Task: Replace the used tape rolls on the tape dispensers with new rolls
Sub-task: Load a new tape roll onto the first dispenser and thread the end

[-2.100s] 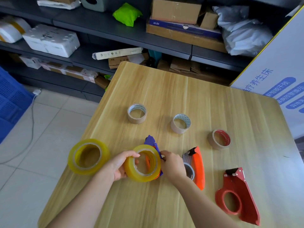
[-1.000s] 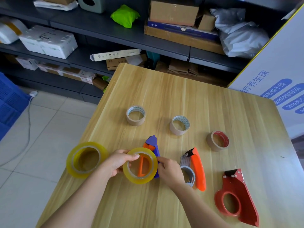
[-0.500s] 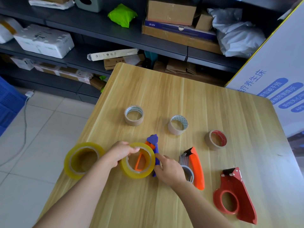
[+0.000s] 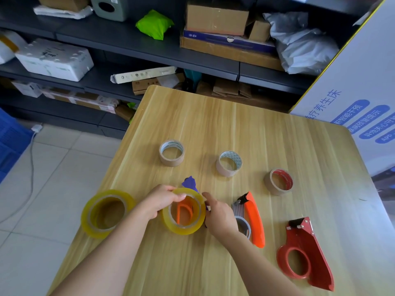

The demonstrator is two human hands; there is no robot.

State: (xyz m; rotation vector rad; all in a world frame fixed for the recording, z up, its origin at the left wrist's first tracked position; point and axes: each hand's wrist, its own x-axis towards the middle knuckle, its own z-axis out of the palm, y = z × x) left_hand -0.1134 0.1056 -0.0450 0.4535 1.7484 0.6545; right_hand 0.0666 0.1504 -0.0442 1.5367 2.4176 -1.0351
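My left hand (image 4: 159,200) grips a new yellow tape roll (image 4: 183,226) by its upper left rim. The roll lies over a purple dispenser (image 4: 189,182), whose orange core shows through the roll's hole. My right hand (image 4: 220,216) holds the dispenser's right side, fingers curled at the roll's edge. A second yellow roll (image 4: 106,213) lies flat to the left. An orange dispenser (image 4: 254,218) and a red dispenser (image 4: 305,255) lie to the right. Three nearly spent cardboard cores (image 4: 171,153) (image 4: 228,163) (image 4: 277,182) stand farther back.
The wooden table (image 4: 235,124) has its left edge close to the second yellow roll, with tiled floor below. Dark shelves (image 4: 128,39) with boxes and bags stand behind. A white printed board (image 4: 352,92) leans at the right.
The yellow roll has tipped from near upright to lying flat over the purple dispenser's orange core. Both hands stayed on it. The view shifted slightly.
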